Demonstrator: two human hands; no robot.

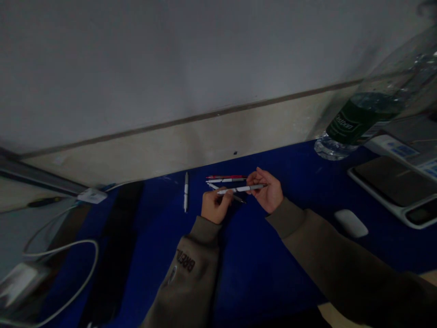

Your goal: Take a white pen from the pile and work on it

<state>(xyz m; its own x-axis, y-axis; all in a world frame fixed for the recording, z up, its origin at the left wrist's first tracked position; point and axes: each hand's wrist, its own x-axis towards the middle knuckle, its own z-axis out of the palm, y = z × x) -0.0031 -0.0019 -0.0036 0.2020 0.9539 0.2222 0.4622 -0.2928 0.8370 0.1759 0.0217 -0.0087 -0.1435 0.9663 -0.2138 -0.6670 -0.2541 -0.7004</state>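
- Your left hand (214,206) is curled shut around the left end of a white pen (241,188), fingers folded over it and knuckles toward the blue mat (252,264).
- Your right hand (269,191) pinches the same pen at its right end, thumb and fingertips closed on the barrel.
- That pen runs nearly level between your two hands, just above the mat, its tip poking out past your right fingers.
- A dark pen (239,199) lies just under it, slanting down to the right between your hands; whether your left hand touches it, you cannot tell.
- Just beyond your hands, a red pen (225,176) and a second white pen (223,181) lie side by side on the mat, close to each other.
- Further left, a lone pen (186,191) lies pointing away from you, well apart from the rest.
- To your right, a white mouse (351,222) sits on the mat near your right sleeve.
- Behind it, a clear bottle (365,114) with a green label stands near the wall.
- At the far left, white cables (73,248) loop off the mat's edge.
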